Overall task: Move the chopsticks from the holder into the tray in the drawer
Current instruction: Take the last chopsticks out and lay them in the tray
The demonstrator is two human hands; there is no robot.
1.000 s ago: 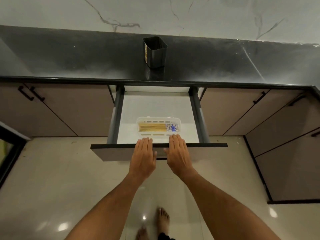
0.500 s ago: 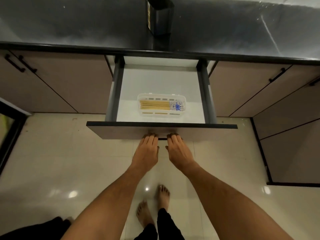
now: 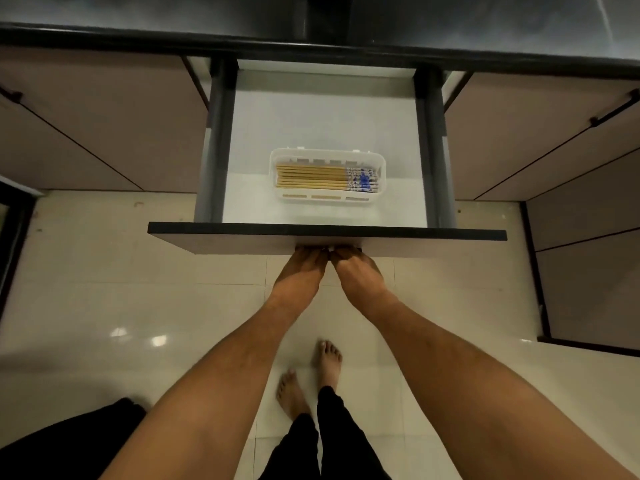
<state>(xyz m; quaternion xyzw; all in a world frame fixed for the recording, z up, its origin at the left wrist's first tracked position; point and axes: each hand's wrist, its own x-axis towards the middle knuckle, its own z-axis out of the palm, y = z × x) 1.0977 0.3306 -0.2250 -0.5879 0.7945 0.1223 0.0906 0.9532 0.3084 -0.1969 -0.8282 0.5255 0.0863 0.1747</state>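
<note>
- Pale wooden chopsticks [image 3: 311,176] with blue-patterned ends are lying side by side, flat in the white slotted plastic tray [image 3: 327,200], which is sitting on the drawer [image 3: 325,119] floor, so the transfer looks done.
- You are placing your left hand [image 3: 299,275] and right hand [image 3: 358,275] together at the middle of the drawer front [image 3: 242,242], fingers curling under its lower edge; whether they are gripping it is hidden.
- Probably you are readying a push to close.
- Dark glossy counter [image 3: 138,12] is running above.

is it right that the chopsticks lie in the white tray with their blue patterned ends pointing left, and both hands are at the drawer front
Not quite. The head view shows the chopsticks in the white tray with their blue patterned ends pointing right, not left. The rest holds: the left hand and right hand are both at the drawer front.
</note>
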